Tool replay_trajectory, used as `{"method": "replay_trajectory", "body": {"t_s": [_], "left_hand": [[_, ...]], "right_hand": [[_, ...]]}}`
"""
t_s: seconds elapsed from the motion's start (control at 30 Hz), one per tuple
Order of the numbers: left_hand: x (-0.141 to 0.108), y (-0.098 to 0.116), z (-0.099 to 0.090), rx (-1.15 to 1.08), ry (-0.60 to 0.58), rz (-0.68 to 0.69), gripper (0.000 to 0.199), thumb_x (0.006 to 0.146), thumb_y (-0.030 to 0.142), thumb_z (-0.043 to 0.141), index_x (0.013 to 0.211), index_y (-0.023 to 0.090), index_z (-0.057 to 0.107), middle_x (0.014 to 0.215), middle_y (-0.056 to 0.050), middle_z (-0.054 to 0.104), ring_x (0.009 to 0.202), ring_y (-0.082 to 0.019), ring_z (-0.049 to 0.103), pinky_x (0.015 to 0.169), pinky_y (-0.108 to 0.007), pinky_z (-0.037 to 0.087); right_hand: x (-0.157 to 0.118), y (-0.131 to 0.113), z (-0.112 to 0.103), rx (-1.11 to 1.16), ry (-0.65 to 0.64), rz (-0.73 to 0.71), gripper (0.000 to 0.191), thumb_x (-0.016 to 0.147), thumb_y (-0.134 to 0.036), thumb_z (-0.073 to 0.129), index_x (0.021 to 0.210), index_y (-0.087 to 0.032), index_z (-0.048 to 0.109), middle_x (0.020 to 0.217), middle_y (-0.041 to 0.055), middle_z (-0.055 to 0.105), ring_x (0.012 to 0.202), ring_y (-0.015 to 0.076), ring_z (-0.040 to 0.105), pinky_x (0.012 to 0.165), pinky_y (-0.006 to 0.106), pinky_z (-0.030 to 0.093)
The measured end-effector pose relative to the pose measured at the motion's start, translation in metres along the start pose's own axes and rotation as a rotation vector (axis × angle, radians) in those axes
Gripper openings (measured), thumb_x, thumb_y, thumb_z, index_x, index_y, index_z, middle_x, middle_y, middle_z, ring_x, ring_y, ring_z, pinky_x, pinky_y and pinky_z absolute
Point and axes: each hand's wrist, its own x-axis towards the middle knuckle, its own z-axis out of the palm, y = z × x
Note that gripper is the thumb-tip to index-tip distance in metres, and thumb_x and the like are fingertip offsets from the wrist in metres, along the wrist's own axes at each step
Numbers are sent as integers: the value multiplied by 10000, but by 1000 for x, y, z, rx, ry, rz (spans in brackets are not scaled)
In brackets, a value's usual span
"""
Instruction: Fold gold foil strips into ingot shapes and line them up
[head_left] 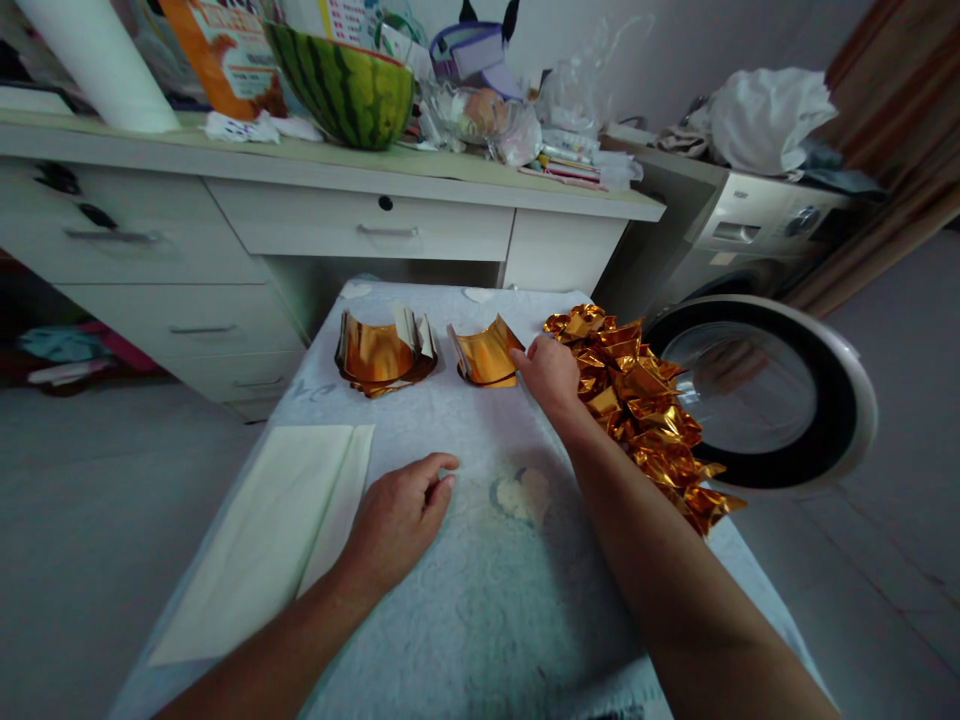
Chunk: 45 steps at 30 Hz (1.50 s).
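The small stack of gold paper [489, 357] lies near the far side of the cloth-covered table [480, 428], between the larger stack [379, 353] on its left and the heap of folded gold pieces [637, 400] on its right. Its sheets bend upward at both sides, like a shallow gutter. I judge that this paper is very light and thin, rather springy, and that its shiny face may be a little slippery. It probably creases easily, and two sheets could come up together. The raised right edge seems the best place to take hold, with a soft pinch of thumb and forefinger; a press in the middle would flatten the curve.

The right hand [553, 375] is exactly at this edge, its fingertips touching the paper. The fingers are bent and close together, but I cannot tell whether a sheet is pinched between them. The left hand [405, 515] is low over the table, beside the white sheets [259, 520]. Its fingers are loosely curled, with a small gap between thumb and forefinger, and nothing is visible in its hold.
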Motion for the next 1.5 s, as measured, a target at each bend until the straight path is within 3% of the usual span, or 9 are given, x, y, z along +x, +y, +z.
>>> {"method": "replay_trajectory", "body": {"t_s": [0.57, 0.77, 0.87, 1.1, 1.17, 1.33, 1.5], "left_hand": [[0, 1, 0, 24, 6, 28, 291, 924, 287, 443, 1074, 198, 676, 722, 0, 687, 679, -177, 652, 634, -275, 427], [-1, 1, -1, 6, 15, 39, 285, 931, 306, 443, 1072, 205, 669, 699, 11, 669, 648, -166, 633, 607, -267, 417], [-1, 2, -2, -30, 15, 35, 282, 936, 336, 452, 1062, 207, 668, 681, 19, 647, 611, -157, 605, 578, -263, 402], [-1, 3, -6, -229, 36, 3, 281, 930, 390, 487, 1075, 205, 641, 669, 37, 571, 595, -139, 559, 550, -247, 396], [-1, 2, -6, -297, 41, -10, 285, 927, 381, 496, 1114, 202, 615, 691, 42, 549, 595, -129, 545, 555, -244, 406], [1, -5, -3, -418, 91, -36, 392, 912, 333, 532, 1285, 222, 476, 862, 19, 573, 694, -130, 576, 611, -248, 450], [3, -10, 0, -437, 128, -61, 539, 890, 310, 562, 1382, 234, 356, 934, -5, 589, 726, -141, 608, 620, -258, 463]], "right_hand": [[-8, 4, -3, 8, -12, -50, 267, 914, -168, 466, 1020, -165, 711, 1012, 145, 735, 1003, 263, 680, 853, 320, 481], [-23, 15, -28, 90, 66, -78, 276, 908, -173, 443, 979, -185, 710, 973, 87, 743, 926, 225, 677, 826, 289, 456], [-38, 25, -41, 252, 188, -145, 229, 883, -187, 471, 877, -181, 700, 865, 61, 729, 782, 202, 656, 740, 286, 449], [-76, 42, -47, 522, 318, -305, 125, 862, -236, 538, 847, -198, 656, 832, 44, 659, 749, 180, 608, 710, 292, 469], [-84, 42, -46, 602, 305, -403, 112, 871, -220, 535, 819, -210, 633, 852, 44, 642, 794, 182, 608, 719, 291, 482], [-95, 38, -39, 783, 210, -529, 83, 875, -189, 559, 852, -234, 625, 1060, 57, 661, 1041, 198, 618, 952, 363, 460], [-101, 38, -35, 972, -67, -599, 76, 916, -253, 573, 851, -231, 605, 1196, 74, 657, 1148, 213, 596, 1027, 405, 423]]}}
